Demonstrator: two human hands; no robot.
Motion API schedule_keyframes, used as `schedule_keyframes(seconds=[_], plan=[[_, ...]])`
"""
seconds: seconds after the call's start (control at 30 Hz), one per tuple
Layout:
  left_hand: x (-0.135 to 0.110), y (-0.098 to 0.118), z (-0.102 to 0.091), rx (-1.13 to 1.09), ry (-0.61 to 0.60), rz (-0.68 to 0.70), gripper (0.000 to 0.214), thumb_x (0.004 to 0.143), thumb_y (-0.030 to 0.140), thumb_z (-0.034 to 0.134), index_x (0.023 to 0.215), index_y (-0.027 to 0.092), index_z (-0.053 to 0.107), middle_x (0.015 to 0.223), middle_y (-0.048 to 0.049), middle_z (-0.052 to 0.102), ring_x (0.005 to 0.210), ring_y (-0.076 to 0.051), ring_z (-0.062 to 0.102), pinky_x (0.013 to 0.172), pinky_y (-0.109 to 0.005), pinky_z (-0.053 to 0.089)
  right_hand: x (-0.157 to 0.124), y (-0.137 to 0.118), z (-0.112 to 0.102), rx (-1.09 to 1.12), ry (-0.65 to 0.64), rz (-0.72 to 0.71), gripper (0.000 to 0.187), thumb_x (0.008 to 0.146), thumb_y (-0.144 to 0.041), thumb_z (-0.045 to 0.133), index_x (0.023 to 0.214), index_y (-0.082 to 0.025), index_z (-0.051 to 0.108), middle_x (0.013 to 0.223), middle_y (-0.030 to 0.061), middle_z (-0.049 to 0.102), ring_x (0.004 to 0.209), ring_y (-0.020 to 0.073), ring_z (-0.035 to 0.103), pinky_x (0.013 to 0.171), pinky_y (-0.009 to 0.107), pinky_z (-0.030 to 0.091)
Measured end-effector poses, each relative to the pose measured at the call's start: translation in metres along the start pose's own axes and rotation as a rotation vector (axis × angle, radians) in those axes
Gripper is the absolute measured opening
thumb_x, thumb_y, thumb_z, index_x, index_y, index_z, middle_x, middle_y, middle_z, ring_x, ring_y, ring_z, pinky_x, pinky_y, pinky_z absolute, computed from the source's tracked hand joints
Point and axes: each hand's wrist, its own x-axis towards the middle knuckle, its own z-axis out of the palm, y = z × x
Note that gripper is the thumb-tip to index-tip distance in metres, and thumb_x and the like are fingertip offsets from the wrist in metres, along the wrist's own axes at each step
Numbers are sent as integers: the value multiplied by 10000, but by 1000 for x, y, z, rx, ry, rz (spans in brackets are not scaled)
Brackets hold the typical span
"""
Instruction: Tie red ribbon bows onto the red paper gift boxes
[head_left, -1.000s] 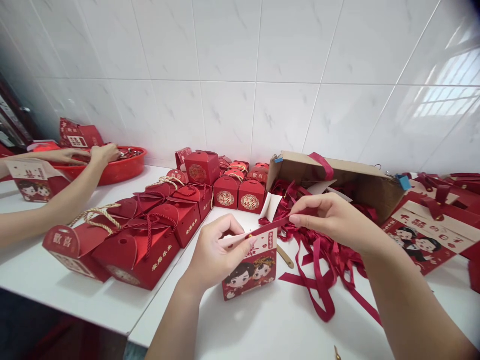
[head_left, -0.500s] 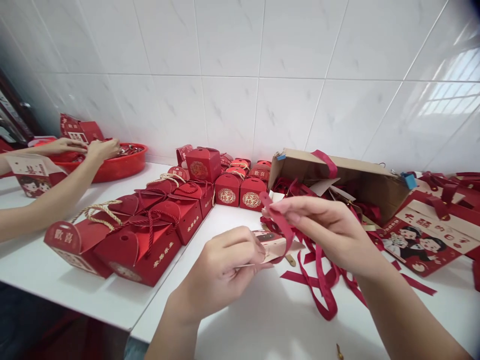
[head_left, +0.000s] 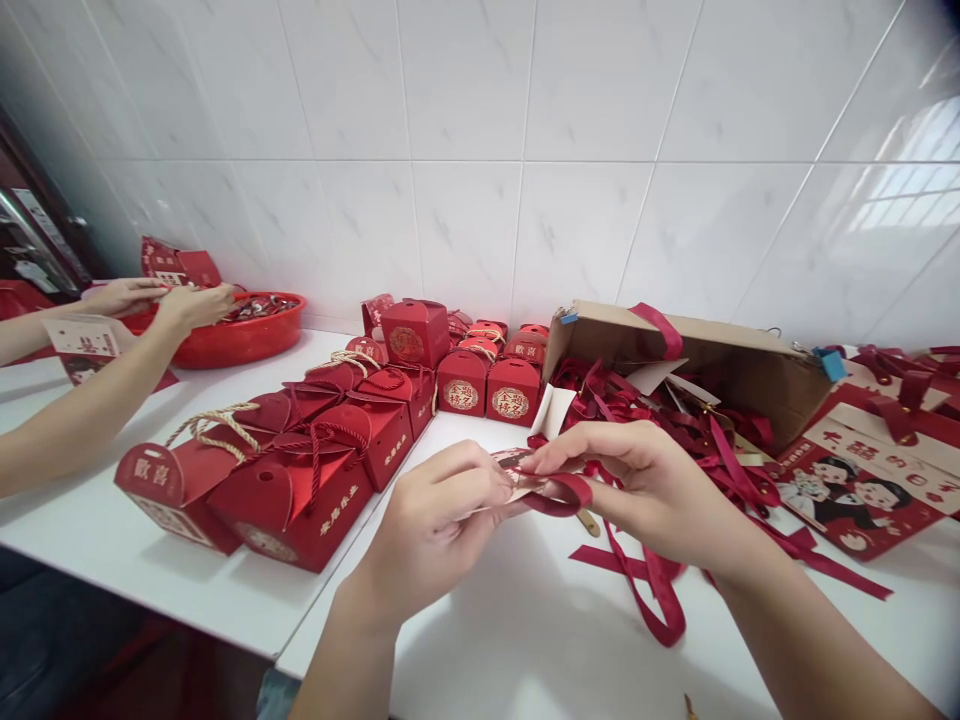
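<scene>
Over the front table, my left hand [head_left: 442, 530] pinches a small printed cream-and-red card piece [head_left: 511, 459], mostly covered by fingers. My right hand [head_left: 637, 490] meets it from the right, its thumb and fingers closed on a dark red ribbon [head_left: 561, 496] that loops below the card. Fingertips of both hands nearly touch, so where the ribbon joins the card is hidden. Loose red ribbons [head_left: 667, 620] lie just beneath and right of my right hand, beside a small gold-coloured piece [head_left: 588, 522].
Red gift boxes [head_left: 292, 510] with cord handles stand in rows at left. A tipped cardboard carton [head_left: 780, 385] spills ribbons and cards. Right of it stands a red bag printed with a couple [head_left: 862, 490]. Another person's hands [head_left: 191, 305] work over a red basin [head_left: 232, 345].
My right hand has come down and left, bringing the raised ribbon end against the card in my left hand. The view has shifted slightly, and the other person's hands remain by the basin.
</scene>
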Motion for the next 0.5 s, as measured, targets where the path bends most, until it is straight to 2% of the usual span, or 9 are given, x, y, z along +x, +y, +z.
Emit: schedule_keyframes(seconds=[0.23,0.5], plan=[[0,0,2,-5,1,-12,215,755,-23,646,786,181,584,761,-17,588,713,-132,623,630,-236,532,1,-1,-1,14,2,31,117,871,-195,614,952,-195,699,896,29,717,778,112,640,678,213,524],[2,2,2,-28,-17,-55,188,765,1,645,755,181,592,743,-8,596,691,-122,618,615,-225,519,2,-2,0,-23,-102,14,135,886,-203,575,944,-186,696,959,53,697,876,152,644,758,255,524]])
